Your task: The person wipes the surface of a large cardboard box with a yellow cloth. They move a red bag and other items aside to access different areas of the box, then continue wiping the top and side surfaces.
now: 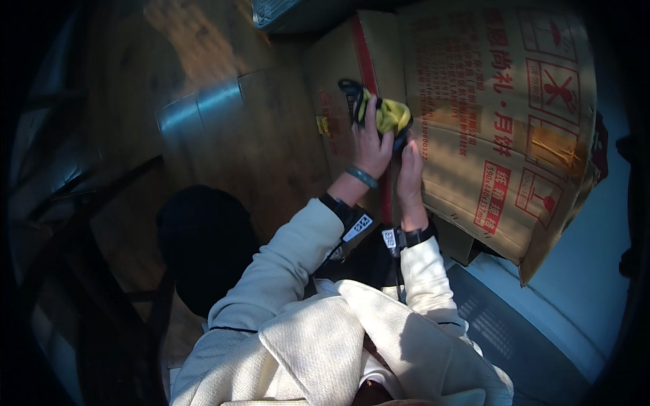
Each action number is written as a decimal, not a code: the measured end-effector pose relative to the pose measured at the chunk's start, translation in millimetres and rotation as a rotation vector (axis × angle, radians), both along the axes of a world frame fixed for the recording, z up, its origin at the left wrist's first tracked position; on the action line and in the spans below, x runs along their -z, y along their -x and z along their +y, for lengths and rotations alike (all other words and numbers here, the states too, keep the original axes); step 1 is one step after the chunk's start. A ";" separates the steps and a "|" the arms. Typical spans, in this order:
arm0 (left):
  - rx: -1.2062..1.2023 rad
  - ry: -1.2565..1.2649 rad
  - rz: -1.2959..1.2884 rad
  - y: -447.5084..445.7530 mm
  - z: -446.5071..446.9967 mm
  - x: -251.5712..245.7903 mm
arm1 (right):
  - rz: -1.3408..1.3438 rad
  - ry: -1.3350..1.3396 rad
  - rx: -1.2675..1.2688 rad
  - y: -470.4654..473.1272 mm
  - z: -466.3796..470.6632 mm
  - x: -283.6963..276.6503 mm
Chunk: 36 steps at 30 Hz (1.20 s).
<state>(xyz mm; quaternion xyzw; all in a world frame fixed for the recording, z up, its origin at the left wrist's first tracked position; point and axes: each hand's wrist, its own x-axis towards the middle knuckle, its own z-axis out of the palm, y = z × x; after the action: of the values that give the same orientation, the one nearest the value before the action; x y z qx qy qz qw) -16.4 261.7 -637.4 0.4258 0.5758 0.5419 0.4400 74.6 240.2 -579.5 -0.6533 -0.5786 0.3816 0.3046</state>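
Note:
My left hand (373,152), with a green bangle at its wrist, is on a yellow and black item (390,115) that looks like a small soft pouch or shoe; its exact kind is unclear. Its fingers reach over the yellow part, and a dark loop or end sticks out at the upper left. On the item's lower right side, my right hand (410,170) lies close against it, palm turned inward. Both hands are above a cardboard box (330,61) with a red stripe of tape or print. Whether the item rests on the box cannot be seen.
A large open cardboard flap (452,101) with red print stands to the right, beside a pale wall or panel (584,243). Wooden flooring (264,142) lies to the left. A rounded black object (203,243) is near my left elbow, and a plastic-wrapped thing (294,15) is at the top.

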 end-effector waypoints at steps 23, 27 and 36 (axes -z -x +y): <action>0.133 -0.534 1.773 30.8 148.2 15.6 | -0.195 -0.322 0.005 -0.4 -20.0 4.3; 0.498 -0.340 1.375 8.8 65.2 -23.9 | -0.015 -0.317 0.146 -3.7 -31.0 2.1; 0.772 -0.343 1.311 -9.0 -17.3 -52.3 | 0.259 -0.183 0.252 -19.7 -90.1 -43.2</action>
<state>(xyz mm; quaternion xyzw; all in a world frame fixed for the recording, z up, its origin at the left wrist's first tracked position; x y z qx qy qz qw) -7.3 244.4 -585.1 0.8915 0.4373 0.0696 0.0953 94.3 150.1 -536.3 -0.6356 -0.4805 0.3672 0.4799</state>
